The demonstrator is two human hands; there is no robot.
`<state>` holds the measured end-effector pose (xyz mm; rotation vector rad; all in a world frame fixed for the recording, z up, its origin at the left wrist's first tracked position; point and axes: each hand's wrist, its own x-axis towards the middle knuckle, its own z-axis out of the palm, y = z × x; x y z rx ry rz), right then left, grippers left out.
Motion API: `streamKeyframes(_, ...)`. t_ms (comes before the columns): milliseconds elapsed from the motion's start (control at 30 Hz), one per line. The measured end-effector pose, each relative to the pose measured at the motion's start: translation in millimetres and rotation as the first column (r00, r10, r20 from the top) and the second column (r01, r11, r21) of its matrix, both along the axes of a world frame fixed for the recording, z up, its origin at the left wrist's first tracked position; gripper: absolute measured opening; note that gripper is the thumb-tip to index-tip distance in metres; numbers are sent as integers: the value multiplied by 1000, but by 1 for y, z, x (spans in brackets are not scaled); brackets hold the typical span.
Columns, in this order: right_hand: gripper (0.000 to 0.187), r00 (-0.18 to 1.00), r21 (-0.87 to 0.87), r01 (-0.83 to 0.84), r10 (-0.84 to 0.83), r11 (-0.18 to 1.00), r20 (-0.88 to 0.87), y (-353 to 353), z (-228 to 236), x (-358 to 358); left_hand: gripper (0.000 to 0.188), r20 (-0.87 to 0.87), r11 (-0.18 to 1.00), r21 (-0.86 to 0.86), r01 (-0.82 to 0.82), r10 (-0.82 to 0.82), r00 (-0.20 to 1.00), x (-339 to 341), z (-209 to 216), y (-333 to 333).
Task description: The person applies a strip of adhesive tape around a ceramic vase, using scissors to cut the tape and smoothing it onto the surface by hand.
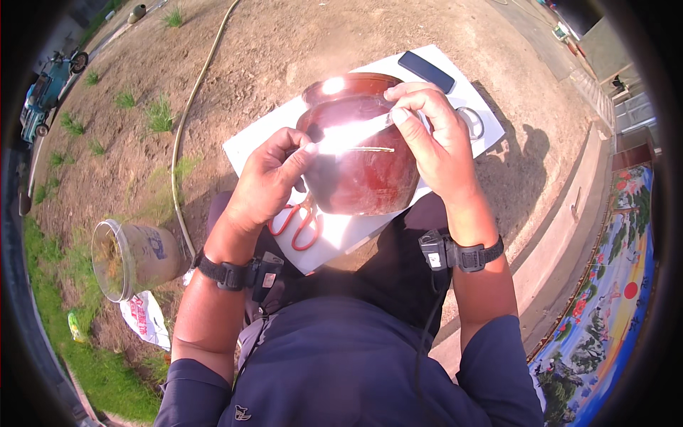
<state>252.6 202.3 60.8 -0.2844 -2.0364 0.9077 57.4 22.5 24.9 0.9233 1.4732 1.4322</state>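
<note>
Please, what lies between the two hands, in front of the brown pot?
In the head view, a shiny strip of tape stretches between the left hand and the right hand, across the brown pot.

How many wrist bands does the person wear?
2. One black band sits on the left wrist, below the left hand; the other on the right wrist, below the right hand.

We count two hands, a left hand [267, 186] and a right hand [432, 135], each with one black wrist device. At the centre of the frame we see one brown glazed pot [363, 167], one strip of clear tape [353, 133], one white board [284, 135] and one pair of red-handled scissors [297, 224]. Near the top lies one dark phone [425, 70]. At lower left we count one plastic bucket [135, 257] and one printed bag [144, 319]. One hose [186, 121] crosses the upper left.
</note>
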Motion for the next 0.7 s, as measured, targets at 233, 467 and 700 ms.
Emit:
streamKeyframes(233, 18, 998, -33, 43, -41, 999, 50, 42, -4, -32, 14, 40, 995, 94, -25, 21, 999, 3, 9, 12)
streamKeyframes(467, 19, 969, -43, 35, -23, 998, 248, 71, -4, -54, 21, 24, 987, 147, -56, 53, 998, -1, 8, 24)
streamKeyframes(700, 29, 972, -248, 69, -10, 966, 233, 91, -22, -59, 43, 33, 966, 120, -231, 228, 973, 5, 4, 40)
